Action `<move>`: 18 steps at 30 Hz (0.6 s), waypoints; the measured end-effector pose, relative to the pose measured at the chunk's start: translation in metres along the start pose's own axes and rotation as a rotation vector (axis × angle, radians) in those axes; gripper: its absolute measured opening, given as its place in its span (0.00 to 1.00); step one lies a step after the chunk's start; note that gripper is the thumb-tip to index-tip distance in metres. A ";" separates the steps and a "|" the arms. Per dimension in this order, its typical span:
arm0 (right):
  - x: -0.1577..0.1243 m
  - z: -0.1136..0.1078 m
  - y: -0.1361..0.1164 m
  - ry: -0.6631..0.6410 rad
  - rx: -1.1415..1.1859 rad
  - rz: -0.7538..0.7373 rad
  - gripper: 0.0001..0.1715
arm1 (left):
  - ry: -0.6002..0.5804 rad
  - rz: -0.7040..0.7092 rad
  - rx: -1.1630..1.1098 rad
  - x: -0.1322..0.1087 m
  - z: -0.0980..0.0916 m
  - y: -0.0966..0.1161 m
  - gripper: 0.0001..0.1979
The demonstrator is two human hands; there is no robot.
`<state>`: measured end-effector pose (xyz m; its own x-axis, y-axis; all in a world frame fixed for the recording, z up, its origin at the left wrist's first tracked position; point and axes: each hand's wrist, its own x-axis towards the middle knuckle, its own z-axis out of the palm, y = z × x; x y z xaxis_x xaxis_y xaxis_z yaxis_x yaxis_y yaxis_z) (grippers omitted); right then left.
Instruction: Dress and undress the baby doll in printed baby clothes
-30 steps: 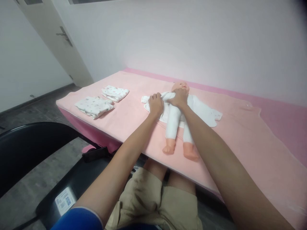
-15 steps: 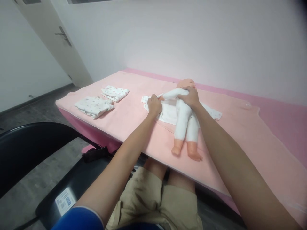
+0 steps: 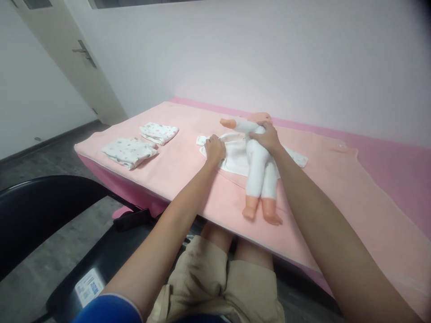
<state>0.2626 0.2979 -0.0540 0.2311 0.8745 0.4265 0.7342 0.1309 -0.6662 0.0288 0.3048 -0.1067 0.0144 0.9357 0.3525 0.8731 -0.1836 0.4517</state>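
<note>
A baby doll [image 3: 257, 163] with a white cloth body and bare plastic hands and feet lies on the pink cover, its feet towards me. My right hand [image 3: 268, 138] is wrapped round its upper body, below the head. One doll arm [image 3: 244, 125] sticks out to the left, above the cloth. Spread partly beneath the doll is a white baby shirt [image 3: 234, 154], with one printed sleeve [image 3: 298, 158] out on the right. My left hand [image 3: 214, 150] has its fingers curled onto the shirt's left side, near the other sleeve; the fingertips are partly hidden.
Two folded printed baby garments [image 3: 129, 152] [image 3: 159, 133] lie on the left of the pink cover [image 3: 182, 166]. A black chair [image 3: 97, 242] with a white label [image 3: 89, 287] stands at the lower left. Behind the table is a wall [image 3: 269, 54].
The doll's arm on the left has come away from my left hand and swung up and back. My left hand stays at the shirt; my right hand keeps its hold on the doll.
</note>
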 end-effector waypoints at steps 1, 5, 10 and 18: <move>0.001 0.005 -0.003 0.002 -0.036 -0.009 0.36 | 0.006 -0.006 -0.019 -0.001 -0.001 0.000 0.11; 0.004 0.022 -0.016 -0.041 -0.159 -0.067 0.36 | 0.020 -0.016 -0.094 -0.001 -0.001 0.000 0.12; 0.000 0.019 -0.021 -0.154 -0.097 -0.157 0.30 | 0.004 0.006 -0.127 0.000 0.000 -0.001 0.21; -0.038 -0.022 0.031 0.002 -0.125 -0.054 0.29 | 0.019 0.064 -0.198 -0.007 -0.011 0.003 0.26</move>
<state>0.2910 0.2590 -0.0776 0.1909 0.8666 0.4610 0.8192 0.1181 -0.5612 0.0257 0.2942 -0.0986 0.0558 0.9149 0.3998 0.7576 -0.2996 0.5799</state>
